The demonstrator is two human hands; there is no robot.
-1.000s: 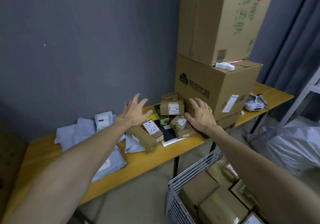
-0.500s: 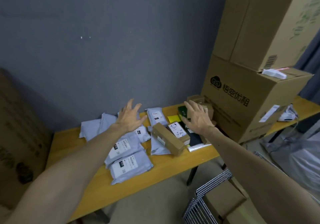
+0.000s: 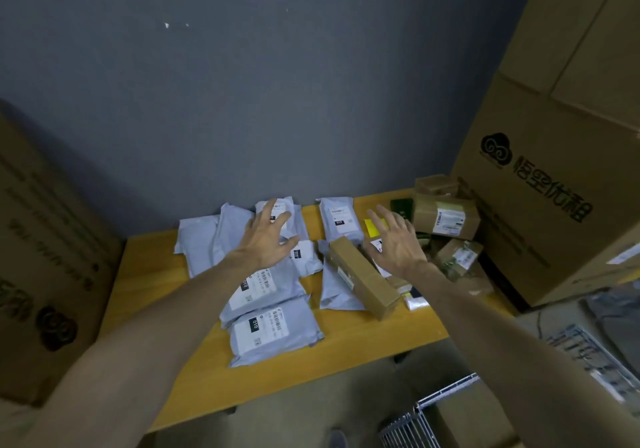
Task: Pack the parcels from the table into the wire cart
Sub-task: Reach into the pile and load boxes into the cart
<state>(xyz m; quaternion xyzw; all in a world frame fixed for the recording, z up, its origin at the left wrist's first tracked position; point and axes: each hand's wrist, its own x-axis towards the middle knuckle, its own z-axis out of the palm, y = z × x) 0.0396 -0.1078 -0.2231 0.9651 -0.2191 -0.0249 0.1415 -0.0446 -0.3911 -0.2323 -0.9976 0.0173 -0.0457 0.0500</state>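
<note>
Both hands, left (image 3: 265, 239) and right (image 3: 398, 243), spread, holding nothing; mailers (image 3: 263, 285) look soft, light — pinch an edge; box (image 3: 362, 276) stiff, grip its sides.

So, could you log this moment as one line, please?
left hand: open, above grey mailers | right hand: open, near long box

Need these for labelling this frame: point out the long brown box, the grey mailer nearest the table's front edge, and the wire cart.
long brown box (image 3: 370, 274), head view, middle of its top face.
nearest grey mailer (image 3: 275, 336), head view, centre of its upper side.
wire cart (image 3: 446, 390), head view, its top rim bar.
</note>
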